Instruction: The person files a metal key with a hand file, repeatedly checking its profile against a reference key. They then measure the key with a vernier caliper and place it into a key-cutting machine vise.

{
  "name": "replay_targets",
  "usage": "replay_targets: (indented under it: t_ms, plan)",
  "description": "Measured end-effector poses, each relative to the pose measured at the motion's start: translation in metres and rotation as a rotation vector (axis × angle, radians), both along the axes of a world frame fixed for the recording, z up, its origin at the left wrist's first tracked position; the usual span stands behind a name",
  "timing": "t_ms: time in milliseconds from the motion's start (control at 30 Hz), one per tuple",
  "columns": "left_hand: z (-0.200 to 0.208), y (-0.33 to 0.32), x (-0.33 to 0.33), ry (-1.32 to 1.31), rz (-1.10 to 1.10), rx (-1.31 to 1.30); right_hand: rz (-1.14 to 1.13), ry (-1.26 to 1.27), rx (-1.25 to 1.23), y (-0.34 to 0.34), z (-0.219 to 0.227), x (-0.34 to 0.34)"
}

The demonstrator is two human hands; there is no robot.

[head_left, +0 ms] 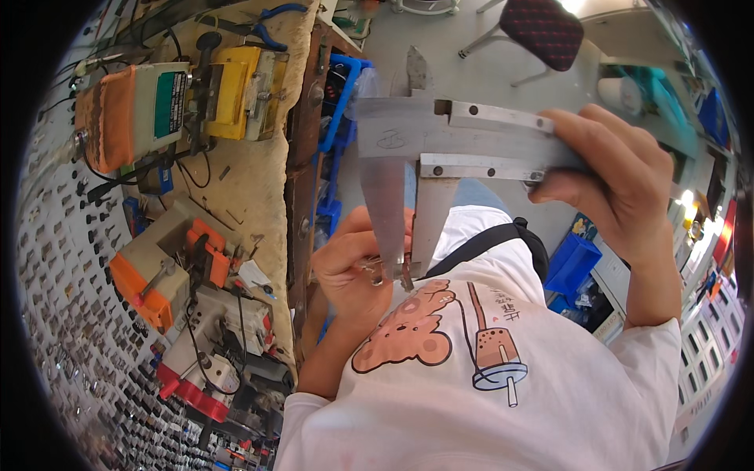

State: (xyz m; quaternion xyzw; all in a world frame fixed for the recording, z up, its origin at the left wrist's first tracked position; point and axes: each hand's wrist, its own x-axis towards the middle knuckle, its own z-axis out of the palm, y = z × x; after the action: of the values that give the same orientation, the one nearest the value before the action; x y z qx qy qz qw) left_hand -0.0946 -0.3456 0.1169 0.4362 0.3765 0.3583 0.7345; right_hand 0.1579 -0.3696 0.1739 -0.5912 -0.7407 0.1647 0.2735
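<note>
A grey metal vernier caliper [479, 141] is held up in front of my body, its long jaws pointing down. My right hand [624, 169] is closed around the beam end of the caliper, thumb below and fingers above. Beside the lower jaw tips, my left hand [353, 263] pinches a small shiny metal piece [376, 271], whose exact kind I cannot make out. That piece is at the jaw tips, and part of it is hidden by the fingers and a jaw. A narrow gap shows between the jaws.
On the left, a worn workbench [263, 169] carries a yellow and orange machine [228, 94], a second machine with orange parts [141, 290] and blue-handled pliers [271, 31]. Many keys hang on the wall beyond. A blue bin [573, 259] and a chair [542, 31] stand to the right.
</note>
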Motion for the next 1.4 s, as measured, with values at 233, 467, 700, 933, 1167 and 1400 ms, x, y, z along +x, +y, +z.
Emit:
replay_targets:
  t_ms: [233,467,700,933,1167,1400]
  plan:
    - [-0.006,0.001,-0.003,-0.078,-0.029,0.024,0.002,0.007,-0.001,0.003,0.001,0.001]
    - [-0.008,0.005,-0.006,0.017,-0.114,0.192,0.002,-0.024,0.005,0.003,0.001,0.004]
    - [-0.011,0.003,-0.007,-0.031,-0.129,0.118,0.0,-0.039,0.014,0.003,0.003,0.005]
    - [-0.012,0.004,-0.01,0.025,-0.137,0.154,0.013,-0.043,0.012,0.004,0.003,0.006]
    - [-0.012,0.002,-0.008,0.015,-0.098,0.176,0.013,-0.045,0.021,0.006,0.002,0.005]
    - [-0.013,0.002,-0.009,0.011,-0.087,0.163,0.009,-0.036,0.014,0.007,0.002,0.005]
